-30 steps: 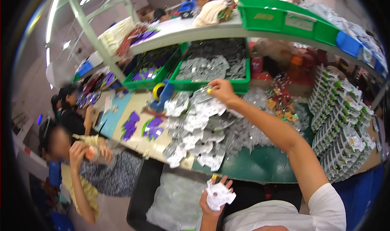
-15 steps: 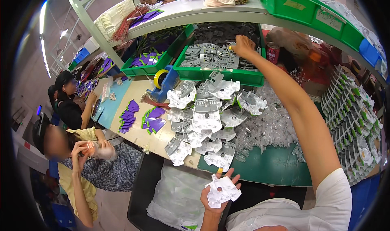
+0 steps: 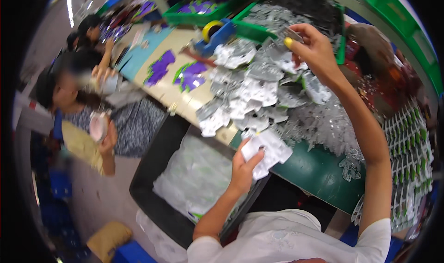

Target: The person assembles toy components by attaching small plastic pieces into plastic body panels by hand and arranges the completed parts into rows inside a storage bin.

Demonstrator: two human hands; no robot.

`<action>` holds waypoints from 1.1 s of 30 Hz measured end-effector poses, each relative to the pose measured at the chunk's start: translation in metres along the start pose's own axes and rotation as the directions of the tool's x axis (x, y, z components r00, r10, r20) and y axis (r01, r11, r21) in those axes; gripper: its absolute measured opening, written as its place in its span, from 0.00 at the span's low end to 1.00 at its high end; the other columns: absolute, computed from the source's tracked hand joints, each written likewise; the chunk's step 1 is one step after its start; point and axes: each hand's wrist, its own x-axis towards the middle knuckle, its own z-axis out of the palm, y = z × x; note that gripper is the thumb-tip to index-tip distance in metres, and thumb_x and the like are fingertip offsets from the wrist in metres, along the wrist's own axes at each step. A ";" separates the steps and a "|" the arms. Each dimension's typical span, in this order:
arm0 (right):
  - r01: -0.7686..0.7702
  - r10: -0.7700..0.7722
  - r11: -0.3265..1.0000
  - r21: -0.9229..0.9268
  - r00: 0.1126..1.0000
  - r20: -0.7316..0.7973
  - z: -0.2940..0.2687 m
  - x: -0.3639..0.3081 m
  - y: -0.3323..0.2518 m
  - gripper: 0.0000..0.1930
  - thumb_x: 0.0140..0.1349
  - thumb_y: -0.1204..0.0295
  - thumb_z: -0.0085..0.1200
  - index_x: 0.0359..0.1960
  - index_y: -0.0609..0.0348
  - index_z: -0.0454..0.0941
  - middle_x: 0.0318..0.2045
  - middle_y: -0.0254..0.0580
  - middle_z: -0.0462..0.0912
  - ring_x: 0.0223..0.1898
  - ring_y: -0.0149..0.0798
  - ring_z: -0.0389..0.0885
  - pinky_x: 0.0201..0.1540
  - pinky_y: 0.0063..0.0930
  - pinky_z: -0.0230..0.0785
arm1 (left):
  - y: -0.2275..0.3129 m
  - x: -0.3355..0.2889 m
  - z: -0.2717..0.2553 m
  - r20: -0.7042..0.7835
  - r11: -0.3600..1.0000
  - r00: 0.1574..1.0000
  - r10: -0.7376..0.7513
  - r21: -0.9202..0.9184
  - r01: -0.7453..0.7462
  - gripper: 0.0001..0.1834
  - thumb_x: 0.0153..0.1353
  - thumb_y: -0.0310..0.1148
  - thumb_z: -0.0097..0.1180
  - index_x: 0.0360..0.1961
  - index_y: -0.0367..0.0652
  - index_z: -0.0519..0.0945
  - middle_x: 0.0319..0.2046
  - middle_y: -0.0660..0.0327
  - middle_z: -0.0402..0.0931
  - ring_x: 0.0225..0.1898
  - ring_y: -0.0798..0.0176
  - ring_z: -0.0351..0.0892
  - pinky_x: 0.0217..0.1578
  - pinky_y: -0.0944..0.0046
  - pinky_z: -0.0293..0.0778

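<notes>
My left hand [image 3: 243, 170] grips a white moulded plastic part [image 3: 274, 148] over the front edge of the table, thumb pressed on its face. Farther off and to the right, my right hand [image 3: 317, 52] pinches a small grey plastic piece [image 3: 291, 33], partly hidden by the fingers. A yellow cover sits on one of its fingertips. Below that hand spreads a heap of white and grey plastic parts [image 3: 259, 91]. Behind it is a green bin [image 3: 252, 29] holding grey and black pieces.
Clear plastic pieces [image 3: 321, 124] lie right of the heap, beside stacked white-and-green parts [image 3: 407, 156]. Purple-and-green pieces [image 3: 160, 68] and a blue tape dispenser [image 3: 217, 42] are to the left. A black tub [image 3: 141, 182] with a plastic bag stands below. Two co-workers sit at left.
My right hand has come back from the green bin toward me with a grey piece. My left hand has turned over, thumb now on top of the white part. The view has shifted.
</notes>
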 end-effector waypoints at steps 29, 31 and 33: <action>-0.050 -0.039 0.896 -0.441 0.981 -0.189 -0.022 -0.016 0.072 0.09 0.53 0.71 0.55 0.31 0.65 0.79 0.22 0.36 0.80 0.23 0.24 0.76 0.27 0.18 0.67 | 0.113 0.144 0.003 0.287 0.622 0.808 0.515 0.523 -0.582 0.17 0.58 0.36 0.51 0.42 0.34 0.75 0.28 0.64 0.74 0.29 0.73 0.67 0.32 0.70 0.65; -0.048 -0.114 0.810 -0.585 0.965 -0.237 -0.024 -0.007 0.081 0.09 0.50 0.68 0.54 0.29 0.61 0.80 0.25 0.48 0.81 0.27 0.42 0.81 0.30 0.31 0.71 | 0.132 0.194 0.003 0.179 0.541 0.885 0.430 0.733 -0.411 0.23 0.54 0.41 0.55 0.44 0.32 0.74 0.29 0.58 0.76 0.29 0.71 0.70 0.31 0.69 0.66; -0.039 -0.186 0.707 -0.706 0.953 -0.238 -0.018 0.005 0.089 0.11 0.51 0.65 0.55 0.28 0.59 0.79 0.23 0.48 0.80 0.27 0.47 0.80 0.30 0.37 0.70 | 0.140 0.229 -0.001 0.146 0.433 0.920 0.365 0.848 -0.306 0.27 0.53 0.46 0.53 0.46 0.34 0.74 0.34 0.51 0.78 0.37 0.59 0.76 0.39 0.62 0.69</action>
